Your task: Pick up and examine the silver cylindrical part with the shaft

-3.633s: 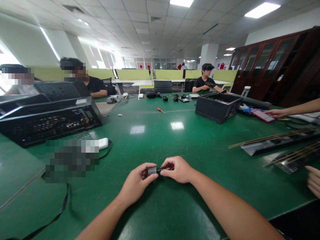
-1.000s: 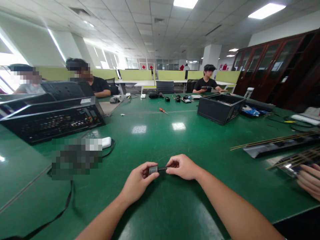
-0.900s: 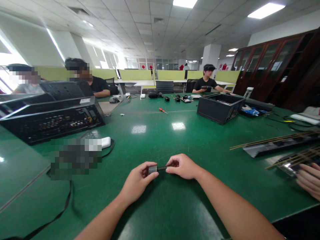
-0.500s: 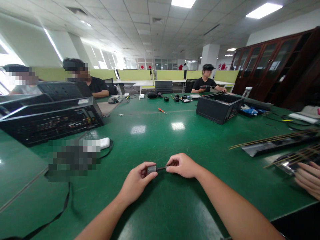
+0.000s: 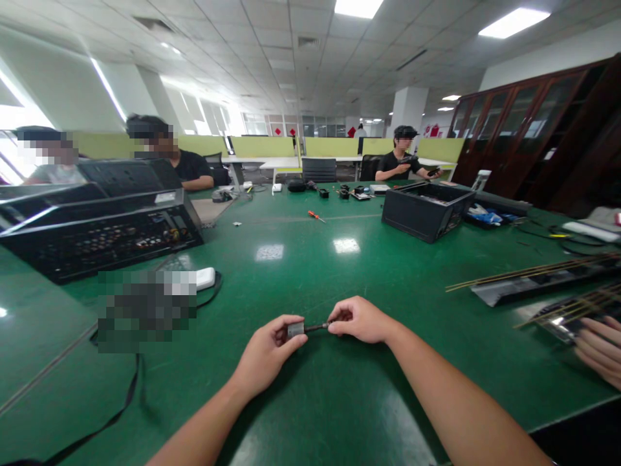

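Left grip (image 5: 268, 353) is clenching a small grey block (image 5: 295, 329) at its fingertips. Right grip (image 5: 361, 321) is pinching a thin dark stem (image 5: 317, 327) sticking out of the block's right end. Block is sitting between both grips, low over the green counter (image 5: 339, 401).

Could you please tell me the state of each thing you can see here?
left hand, closed on the grey block
right hand, pinching the thin rod sticking out of the block
near case, lying flat
far case, lying flat, open on top
screwdriver, lying on the table
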